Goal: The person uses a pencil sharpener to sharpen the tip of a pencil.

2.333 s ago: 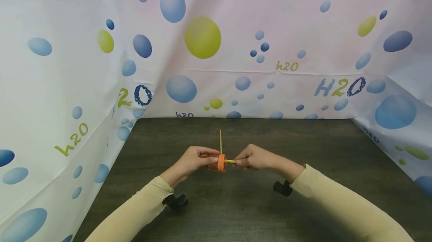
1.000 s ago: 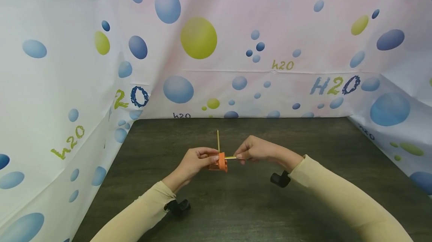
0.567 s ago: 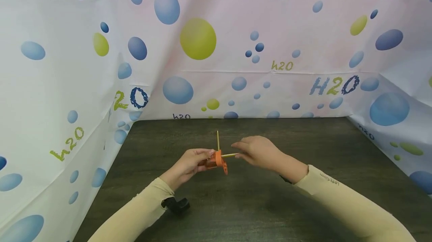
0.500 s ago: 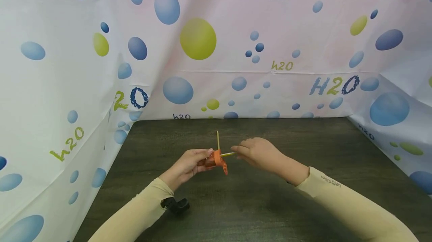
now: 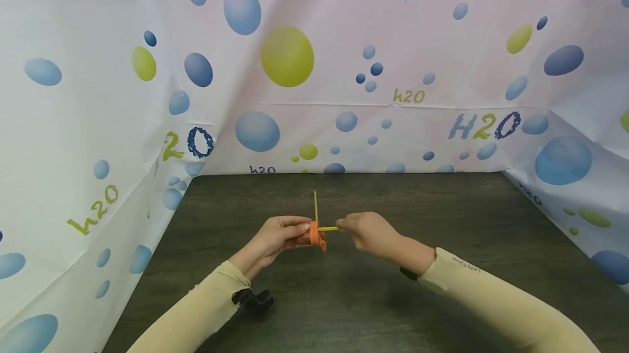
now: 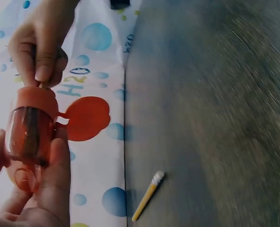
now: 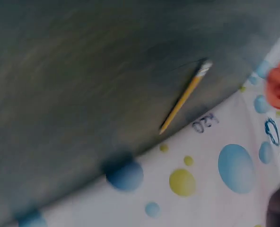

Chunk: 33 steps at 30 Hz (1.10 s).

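In the head view, the left hand (image 5: 272, 241) held the orange container (image 5: 314, 234) over the tabletop (image 5: 344, 304), while the right hand (image 5: 371, 233) pinched the yellow pencil (image 5: 328, 228), whose far end sat in the container's mouth. Done well, this step likely called for a steady container and a pencil kept in line with the mouth, with no sideways bending. A second pencil (image 5: 316, 206) lay beyond on the tabletop.

In the left wrist view, the left grip wrapped the see-through body below the collar (image 6: 35, 100), leaving the open lid (image 6: 89, 119) free at the side; a firm but unforced hold seemed enough. The right thumb and fingers were closed on the pencil near the collar, which probably favoured control.

In the right wrist view, only an orange part of the container showed at the edge; the right grip could not be judged there.
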Motion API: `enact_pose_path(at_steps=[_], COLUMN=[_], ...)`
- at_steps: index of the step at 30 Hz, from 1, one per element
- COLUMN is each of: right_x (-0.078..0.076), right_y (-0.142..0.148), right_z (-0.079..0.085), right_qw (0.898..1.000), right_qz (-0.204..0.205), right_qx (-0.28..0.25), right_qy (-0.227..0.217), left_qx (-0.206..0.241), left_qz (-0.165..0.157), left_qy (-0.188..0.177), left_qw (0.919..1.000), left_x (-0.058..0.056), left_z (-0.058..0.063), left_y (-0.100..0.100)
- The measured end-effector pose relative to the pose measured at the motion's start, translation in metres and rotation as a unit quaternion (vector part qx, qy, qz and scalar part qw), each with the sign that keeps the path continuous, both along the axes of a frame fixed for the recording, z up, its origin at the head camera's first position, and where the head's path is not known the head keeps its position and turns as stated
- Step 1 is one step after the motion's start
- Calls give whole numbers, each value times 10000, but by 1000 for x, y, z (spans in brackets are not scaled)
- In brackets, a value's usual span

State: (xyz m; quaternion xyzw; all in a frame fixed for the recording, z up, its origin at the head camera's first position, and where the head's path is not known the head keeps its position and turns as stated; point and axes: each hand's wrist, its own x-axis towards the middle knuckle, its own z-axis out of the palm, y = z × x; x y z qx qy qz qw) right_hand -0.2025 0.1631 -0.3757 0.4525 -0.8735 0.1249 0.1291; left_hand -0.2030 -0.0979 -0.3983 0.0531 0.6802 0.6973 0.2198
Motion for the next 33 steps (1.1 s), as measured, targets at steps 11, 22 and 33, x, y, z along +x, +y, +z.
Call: enact_pose_path(at_steps=[11,22,33], right_x=[-21,-6,-6], right_y=[7,4,0], right_z=[17,-3,8], right_qw=[8706,9528,9944], right_qz=[-715,450,-21], right_qx=[-838,416,-38], right_qy=[-4795,2974,-1058], left_qx=[-529,251,-104], left_qz=[-96,58,-102], left_qy=[370,-592,113], left_qw=[9979,9979,9998], left_x=[-4,-7,-3], left_z=[0,3,2], left_y=[2,2,5])
